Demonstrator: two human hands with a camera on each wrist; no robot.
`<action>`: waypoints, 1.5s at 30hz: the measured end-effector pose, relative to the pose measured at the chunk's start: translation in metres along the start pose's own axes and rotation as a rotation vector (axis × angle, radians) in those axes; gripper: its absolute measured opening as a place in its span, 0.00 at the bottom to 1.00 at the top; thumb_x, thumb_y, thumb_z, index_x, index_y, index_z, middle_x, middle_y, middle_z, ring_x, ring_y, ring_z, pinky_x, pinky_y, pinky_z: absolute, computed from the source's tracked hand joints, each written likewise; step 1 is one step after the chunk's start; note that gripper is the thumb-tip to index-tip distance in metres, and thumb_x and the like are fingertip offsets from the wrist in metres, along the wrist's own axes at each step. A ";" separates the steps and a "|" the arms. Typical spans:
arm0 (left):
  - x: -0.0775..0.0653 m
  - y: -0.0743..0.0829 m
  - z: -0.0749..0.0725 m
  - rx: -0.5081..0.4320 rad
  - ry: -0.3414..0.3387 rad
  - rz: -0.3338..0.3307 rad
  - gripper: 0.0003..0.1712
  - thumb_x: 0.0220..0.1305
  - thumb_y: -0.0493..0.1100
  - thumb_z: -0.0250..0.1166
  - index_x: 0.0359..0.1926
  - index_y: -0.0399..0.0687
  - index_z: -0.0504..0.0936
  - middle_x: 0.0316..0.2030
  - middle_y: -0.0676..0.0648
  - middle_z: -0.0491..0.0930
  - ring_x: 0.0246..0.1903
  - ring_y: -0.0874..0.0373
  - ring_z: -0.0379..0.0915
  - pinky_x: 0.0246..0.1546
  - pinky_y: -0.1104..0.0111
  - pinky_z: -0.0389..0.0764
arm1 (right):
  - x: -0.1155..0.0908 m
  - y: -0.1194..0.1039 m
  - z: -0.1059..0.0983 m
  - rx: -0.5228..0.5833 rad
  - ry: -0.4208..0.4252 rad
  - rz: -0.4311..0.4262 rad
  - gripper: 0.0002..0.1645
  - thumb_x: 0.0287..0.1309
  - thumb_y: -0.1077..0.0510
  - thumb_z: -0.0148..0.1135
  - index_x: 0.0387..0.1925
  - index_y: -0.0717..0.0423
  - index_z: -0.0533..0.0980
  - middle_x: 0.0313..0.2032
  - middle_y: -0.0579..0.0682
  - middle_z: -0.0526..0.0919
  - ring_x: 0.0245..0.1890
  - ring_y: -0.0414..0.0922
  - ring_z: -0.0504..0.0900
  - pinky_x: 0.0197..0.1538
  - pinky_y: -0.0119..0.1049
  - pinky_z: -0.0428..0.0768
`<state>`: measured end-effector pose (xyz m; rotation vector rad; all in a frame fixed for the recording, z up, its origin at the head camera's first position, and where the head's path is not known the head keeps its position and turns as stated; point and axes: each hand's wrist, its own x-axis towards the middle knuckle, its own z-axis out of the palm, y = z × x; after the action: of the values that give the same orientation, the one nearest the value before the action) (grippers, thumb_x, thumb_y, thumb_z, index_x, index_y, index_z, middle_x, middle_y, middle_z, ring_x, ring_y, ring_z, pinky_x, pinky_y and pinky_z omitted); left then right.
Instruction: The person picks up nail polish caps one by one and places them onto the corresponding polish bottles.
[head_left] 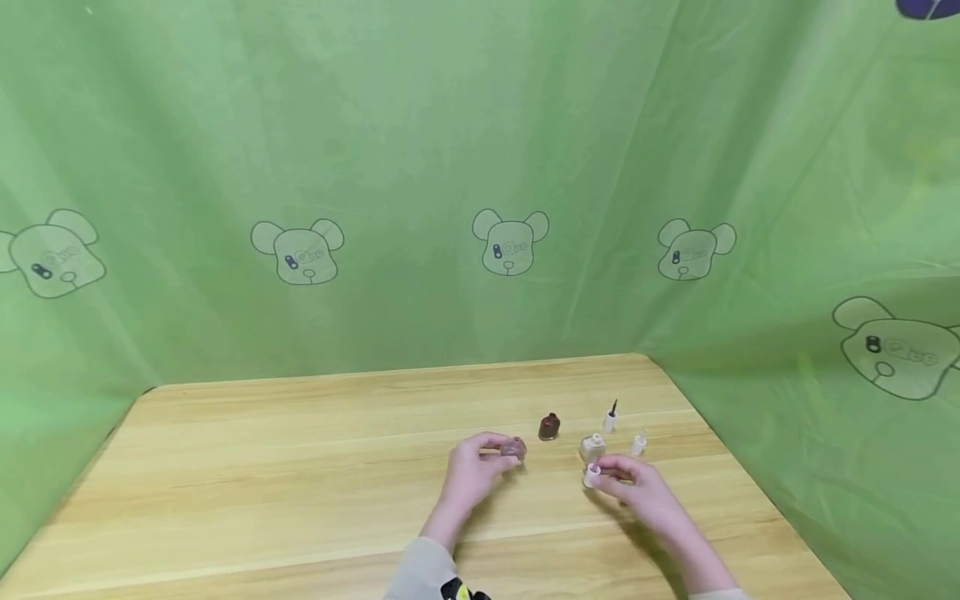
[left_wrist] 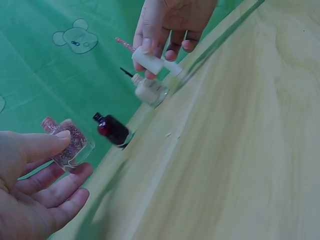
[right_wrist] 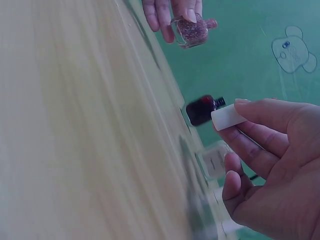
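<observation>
White cap partly behind thumb

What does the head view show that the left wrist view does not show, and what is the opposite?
Only head view: the left sleeve, the right sleeve and a purple shape at the top right.

Only left wrist view: the palm side of the left hand and distinct flecks inside the pink bottle it holds.

Both: that bottle, the right hand holding a white cap, the dark red bottle, the whitish bottle, the wooden table and the green curtain.
</observation>
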<state>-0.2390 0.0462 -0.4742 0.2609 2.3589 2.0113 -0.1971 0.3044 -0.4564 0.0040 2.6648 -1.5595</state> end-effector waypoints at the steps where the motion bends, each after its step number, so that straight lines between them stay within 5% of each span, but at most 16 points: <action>1: -0.001 0.000 -0.003 0.002 0.005 0.002 0.16 0.53 0.37 0.72 0.45 0.42 0.84 0.47 0.39 0.84 0.38 0.53 0.85 0.37 0.68 0.86 | 0.000 -0.002 0.002 0.006 -0.006 -0.003 0.22 0.57 0.55 0.67 0.51 0.62 0.77 0.48 0.56 0.82 0.44 0.39 0.78 0.51 0.35 0.75; 20: -0.001 0.000 -0.056 -0.070 0.170 0.031 0.19 0.52 0.40 0.74 0.46 0.40 0.84 0.46 0.37 0.84 0.38 0.54 0.83 0.36 0.73 0.84 | 0.027 -0.042 0.045 0.000 -0.097 -0.105 0.22 0.56 0.52 0.68 0.49 0.58 0.79 0.44 0.53 0.83 0.42 0.43 0.76 0.41 0.35 0.76; 26: 0.000 -0.001 -0.069 -0.081 0.186 0.037 0.19 0.52 0.40 0.74 0.46 0.40 0.84 0.48 0.37 0.83 0.39 0.53 0.83 0.40 0.73 0.84 | 0.037 -0.052 0.055 0.033 -0.083 -0.122 0.19 0.55 0.53 0.69 0.47 0.56 0.80 0.45 0.53 0.83 0.43 0.44 0.75 0.46 0.36 0.73; 45: 0.000 0.008 -0.085 -0.004 0.198 0.070 0.18 0.54 0.38 0.72 0.46 0.40 0.83 0.47 0.38 0.82 0.40 0.51 0.80 0.40 0.77 0.81 | 0.063 -0.081 0.073 0.016 -0.045 -0.177 0.16 0.56 0.57 0.67 0.46 0.57 0.80 0.37 0.51 0.82 0.38 0.43 0.73 0.42 0.33 0.73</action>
<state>-0.2491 -0.0355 -0.4530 0.1523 2.4926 2.1661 -0.2596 0.1991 -0.4244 -0.2699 2.6817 -1.6077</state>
